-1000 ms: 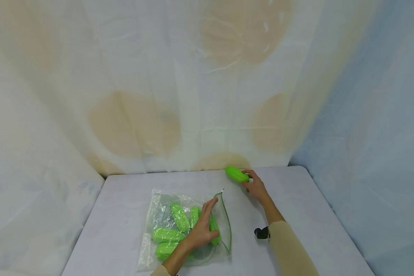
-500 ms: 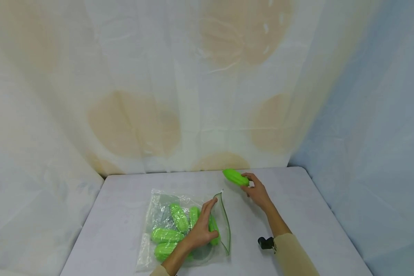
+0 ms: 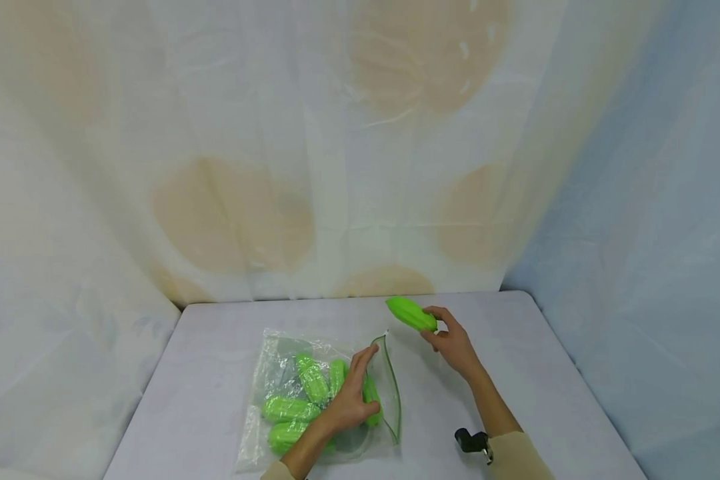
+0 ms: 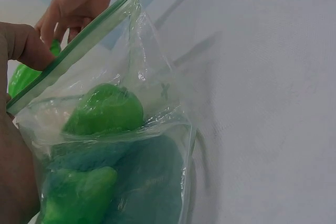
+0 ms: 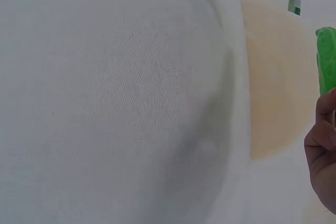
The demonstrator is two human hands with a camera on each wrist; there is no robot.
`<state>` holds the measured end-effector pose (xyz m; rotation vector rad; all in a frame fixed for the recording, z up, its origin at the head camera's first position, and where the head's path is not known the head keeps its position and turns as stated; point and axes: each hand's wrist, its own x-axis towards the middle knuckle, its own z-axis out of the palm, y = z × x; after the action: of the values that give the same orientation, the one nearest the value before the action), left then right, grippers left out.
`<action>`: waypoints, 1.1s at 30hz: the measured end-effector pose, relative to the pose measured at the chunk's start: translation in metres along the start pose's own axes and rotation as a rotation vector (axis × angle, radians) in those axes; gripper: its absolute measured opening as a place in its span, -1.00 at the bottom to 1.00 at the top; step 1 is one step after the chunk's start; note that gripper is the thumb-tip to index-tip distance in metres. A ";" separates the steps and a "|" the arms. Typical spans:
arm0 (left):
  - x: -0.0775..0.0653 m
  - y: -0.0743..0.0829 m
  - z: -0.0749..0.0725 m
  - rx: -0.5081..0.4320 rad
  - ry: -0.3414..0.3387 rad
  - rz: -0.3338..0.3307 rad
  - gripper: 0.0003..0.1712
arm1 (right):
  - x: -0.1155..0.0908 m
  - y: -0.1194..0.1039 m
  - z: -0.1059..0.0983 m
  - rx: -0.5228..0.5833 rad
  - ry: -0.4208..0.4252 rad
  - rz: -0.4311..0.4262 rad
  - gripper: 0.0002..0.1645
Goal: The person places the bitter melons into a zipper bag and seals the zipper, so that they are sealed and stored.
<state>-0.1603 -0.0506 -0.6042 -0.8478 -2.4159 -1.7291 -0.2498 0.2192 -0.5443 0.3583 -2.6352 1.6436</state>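
My right hand [image 3: 456,343] grips one end of a bright green ribbed gourd [image 3: 409,313] above the back of the table; its other end points left and away. In the right wrist view, the fingers [image 5: 325,135] curl at the gourd's [image 5: 326,59] lower end. A clear zip bag [image 3: 255,433] lies on the table with several similar green gourds [image 3: 312,379] inside. At its mouth, my left hand [image 3: 347,397] holds the bag, fingers spread along the opening. The left wrist view has a left finger bent over the green zip strip [image 4: 86,38].
The white table [image 3: 216,347] meets a pale patterned sheet [image 3: 360,220] at its back edge. Sheets hang on the left [image 3: 60,320] and right [image 3: 648,267]. A black camera [image 3: 471,440] sits at my right wrist.
My right hand has come back towards me and slightly right, bringing the gourd a little nearer. My left hand and the bag have barely moved.
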 end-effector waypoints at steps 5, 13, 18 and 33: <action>0.000 -0.002 0.001 0.001 -0.001 -0.012 0.28 | -0.012 -0.007 -0.005 0.051 -0.050 -0.021 -0.40; 0.000 -0.002 0.001 0.009 -0.003 -0.030 0.28 | -0.024 -0.003 -0.015 0.157 -0.167 0.014 -0.43; -0.001 -0.003 0.002 0.008 0.000 -0.027 0.29 | -0.030 0.002 -0.020 0.170 -0.223 0.032 -0.45; 0.000 -0.002 0.001 0.007 0.001 -0.009 0.33 | -0.041 0.008 -0.020 0.096 -0.454 0.038 -0.48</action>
<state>-0.1612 -0.0501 -0.6065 -0.8363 -2.4268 -1.7228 -0.2134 0.2481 -0.5474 0.7745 -2.8848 1.8989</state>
